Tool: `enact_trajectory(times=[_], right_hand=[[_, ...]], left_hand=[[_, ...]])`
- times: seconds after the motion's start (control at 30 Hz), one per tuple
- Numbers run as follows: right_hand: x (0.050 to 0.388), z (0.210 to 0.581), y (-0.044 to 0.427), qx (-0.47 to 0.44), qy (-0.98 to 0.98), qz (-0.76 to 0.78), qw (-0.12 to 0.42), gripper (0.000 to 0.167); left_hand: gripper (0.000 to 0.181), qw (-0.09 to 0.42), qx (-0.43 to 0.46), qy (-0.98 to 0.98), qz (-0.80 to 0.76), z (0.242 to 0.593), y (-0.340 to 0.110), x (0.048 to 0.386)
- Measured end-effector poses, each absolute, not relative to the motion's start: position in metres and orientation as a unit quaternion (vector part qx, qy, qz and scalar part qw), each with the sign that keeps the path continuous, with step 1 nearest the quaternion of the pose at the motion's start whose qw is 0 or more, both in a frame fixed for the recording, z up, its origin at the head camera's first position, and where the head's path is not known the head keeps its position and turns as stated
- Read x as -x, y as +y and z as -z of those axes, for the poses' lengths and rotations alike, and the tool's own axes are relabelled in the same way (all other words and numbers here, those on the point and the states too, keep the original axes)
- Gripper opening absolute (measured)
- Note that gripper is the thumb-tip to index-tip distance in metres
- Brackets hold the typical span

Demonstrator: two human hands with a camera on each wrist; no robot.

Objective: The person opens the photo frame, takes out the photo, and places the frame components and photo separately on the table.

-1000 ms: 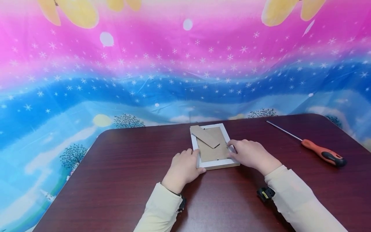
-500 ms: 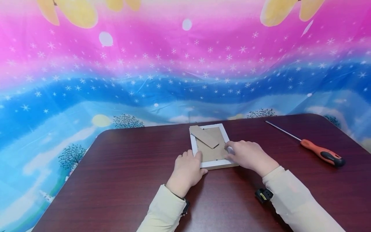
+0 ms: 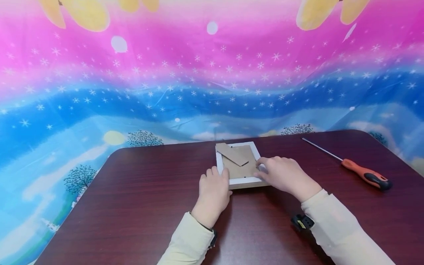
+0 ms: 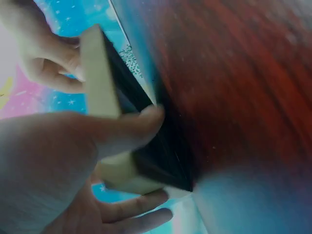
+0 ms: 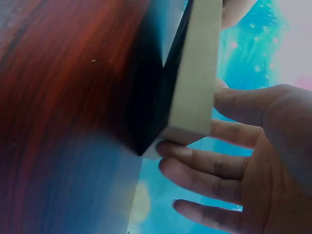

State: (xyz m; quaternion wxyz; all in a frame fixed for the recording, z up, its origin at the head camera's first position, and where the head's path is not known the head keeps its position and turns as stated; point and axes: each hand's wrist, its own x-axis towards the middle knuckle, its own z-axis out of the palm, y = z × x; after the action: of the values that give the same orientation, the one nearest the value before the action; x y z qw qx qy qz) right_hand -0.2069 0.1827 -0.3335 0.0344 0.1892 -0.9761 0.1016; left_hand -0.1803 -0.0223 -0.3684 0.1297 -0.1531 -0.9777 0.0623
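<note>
A white picture frame (image 3: 245, 181) lies back side up, its brown backing board (image 3: 236, 172) and flat easel stand (image 3: 232, 154) showing. Its near edge is raised off the table; both wrist views show the dark underside above the tabletop. My left hand (image 3: 213, 193) grips the near left corner, with the thumb (image 4: 139, 124) under the frame and fingers along the side. On the right side, my right hand (image 3: 285, 175) holds the frame's edge (image 5: 194, 92), thumb on top and fingers at the side and beneath. The far edge seems to stay on the table.
A screwdriver (image 3: 364, 173) with an orange and black handle lies to the right, its shaft pointing to the far edge. The dark red table (image 3: 149, 206) ends just behind the frame. A colourful printed cloth (image 3: 198, 92) hangs beyond it.
The frame's near edge has risen off the table. My left thumb has slid from the frame's near edge to underneath, and the right hand has lifted slightly with its side.
</note>
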Motion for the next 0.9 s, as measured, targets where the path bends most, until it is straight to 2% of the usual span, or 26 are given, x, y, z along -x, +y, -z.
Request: enact_trajectory(times=[0.23,0.4,0.57,0.7,0.9], right_hand=[[0.209,0.324,0.187,-0.212,-0.967,-0.128,0.053,0.02],[0.211,0.325,0.197,-0.218,-0.963,-0.121,0.097,0.033],[0.215,0.333,0.203,-0.271,-0.946,-0.133,0.12,0.057],[0.218,0.339,0.201,-0.315,-0.927,-0.165,0.114,0.06],[0.219,0.341,0.2,-0.322,-0.923,-0.181,0.111,0.059]], left_hand=[[0.048,0.14,0.11,-0.984,-0.023,0.363,-0.024,0.184],[0.042,0.139,0.101,-0.985,0.007,0.355,-0.023,0.182],[0.044,0.141,0.098,-0.985,0.021,0.348,-0.025,0.18],[0.048,0.133,0.099,-0.985,0.051,0.342,-0.031,0.18],[0.055,0.132,0.108,-0.979,0.109,0.334,-0.046,0.185]])
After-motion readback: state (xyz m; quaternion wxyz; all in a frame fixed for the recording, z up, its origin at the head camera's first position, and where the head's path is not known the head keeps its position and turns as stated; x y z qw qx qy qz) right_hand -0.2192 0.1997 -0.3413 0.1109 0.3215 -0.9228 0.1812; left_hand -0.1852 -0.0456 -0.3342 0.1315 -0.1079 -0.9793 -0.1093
